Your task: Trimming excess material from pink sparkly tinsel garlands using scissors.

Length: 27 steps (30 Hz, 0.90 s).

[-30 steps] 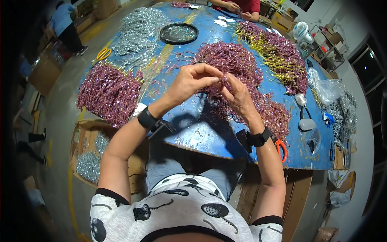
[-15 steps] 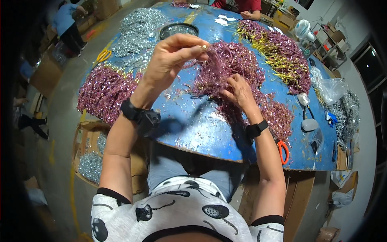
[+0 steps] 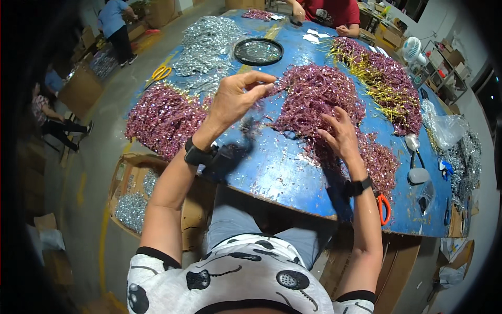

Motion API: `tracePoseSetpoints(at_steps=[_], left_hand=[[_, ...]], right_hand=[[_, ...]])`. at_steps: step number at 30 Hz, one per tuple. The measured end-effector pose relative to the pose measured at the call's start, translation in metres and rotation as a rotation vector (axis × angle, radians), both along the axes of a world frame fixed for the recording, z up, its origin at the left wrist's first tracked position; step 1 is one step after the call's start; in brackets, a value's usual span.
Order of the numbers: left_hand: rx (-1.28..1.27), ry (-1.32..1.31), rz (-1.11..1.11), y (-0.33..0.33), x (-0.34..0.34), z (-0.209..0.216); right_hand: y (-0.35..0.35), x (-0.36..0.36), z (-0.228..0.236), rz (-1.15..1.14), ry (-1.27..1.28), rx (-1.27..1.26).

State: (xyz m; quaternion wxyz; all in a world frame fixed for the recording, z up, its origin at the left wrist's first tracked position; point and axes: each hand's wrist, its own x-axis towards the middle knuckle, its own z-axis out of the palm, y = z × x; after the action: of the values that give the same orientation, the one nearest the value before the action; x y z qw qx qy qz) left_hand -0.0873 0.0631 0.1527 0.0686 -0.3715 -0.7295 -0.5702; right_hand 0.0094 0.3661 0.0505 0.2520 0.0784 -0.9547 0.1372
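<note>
A large heap of pink, glittering tinsel (image 3: 319, 97) lies in the middle of the blue table (image 3: 261, 172). My left hand (image 3: 232, 102) is raised just left of the heap, thumb and index finger pinched. Pink tinsel shows at those fingertips, and a few blurred strands hang below them. Over the heap's right front side, my right hand (image 3: 342, 137) has its fingers spread and curved, touching or just above the strands. More pink tinsel (image 3: 164, 120) lies in a bundle to the left, and a looser part of the heap (image 3: 379, 162) spreads beyond my right wrist.
Silver tinsel (image 3: 206, 44), a round black-rimmed tray (image 3: 259, 51) and yellow scissors (image 3: 159, 73) sit farther back. Pink tinsel with yellow ties (image 3: 384, 86) lies right. Orange-handled scissors (image 3: 384, 209) rest by the front edge. A cardboard box (image 3: 123, 183) stands lower left. A person in red (image 3: 332, 13) sits opposite.
My view has shifted, so the table sits lower and farther right. My right hand's fingers have spread from their closed grip in the tinsel. My left hand keeps its pinch beside the heap.
</note>
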Motion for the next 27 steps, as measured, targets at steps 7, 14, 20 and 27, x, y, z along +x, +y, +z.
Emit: tracePoseSetpoints(at_steps=[7,14,20,27], left_hand=[[0.039,0.217,-0.053,0.0,0.014,0.015],[0.157,-0.337,-0.392,0.023,0.047,0.005],[0.234,-0.379,-0.358,0.014,0.055,-0.018],[0.336,-0.277,-0.265,-0.008,0.073,-0.001]], right_hand=[[-0.037,0.047,0.032,0.175,-0.038,-0.434],[-0.113,0.06,0.062,0.345,-0.196,-0.946],[-0.109,0.095,0.061,0.412,-0.816,-1.283],[-0.096,0.14,0.018,0.305,-0.88,-1.152]])
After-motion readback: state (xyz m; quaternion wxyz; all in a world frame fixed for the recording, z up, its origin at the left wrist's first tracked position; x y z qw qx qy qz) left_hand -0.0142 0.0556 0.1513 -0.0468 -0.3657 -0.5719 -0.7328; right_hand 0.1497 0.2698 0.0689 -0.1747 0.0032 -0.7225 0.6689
